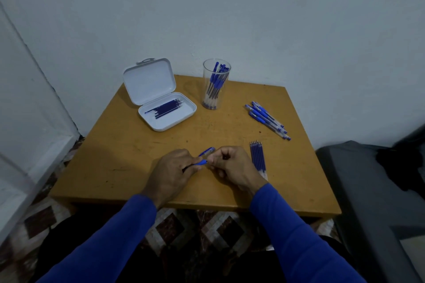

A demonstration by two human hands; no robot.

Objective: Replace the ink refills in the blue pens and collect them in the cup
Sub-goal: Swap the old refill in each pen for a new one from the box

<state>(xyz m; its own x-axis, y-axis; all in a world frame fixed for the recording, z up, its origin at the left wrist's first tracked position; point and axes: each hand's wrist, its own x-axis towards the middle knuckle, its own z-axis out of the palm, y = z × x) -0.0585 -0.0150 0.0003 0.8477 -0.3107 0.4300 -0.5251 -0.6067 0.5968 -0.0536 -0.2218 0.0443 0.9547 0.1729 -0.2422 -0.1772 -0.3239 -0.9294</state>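
**Pen held between two hands at the table's near edge**

The left hand [171,169] and right hand [231,165], both closed, pinch one blue-capped clear plastic pen [205,156] between them above the yellow wooden table [128,145]. Whether it is being opened or closed cannot be told. Twisting should follow the barrel's axis, fingertips near the joint. Loose refills [258,158] lie just right; unfinished pens [268,119] beyond; the clear plastic cup [216,85] and open white case [161,99] stand farther back.
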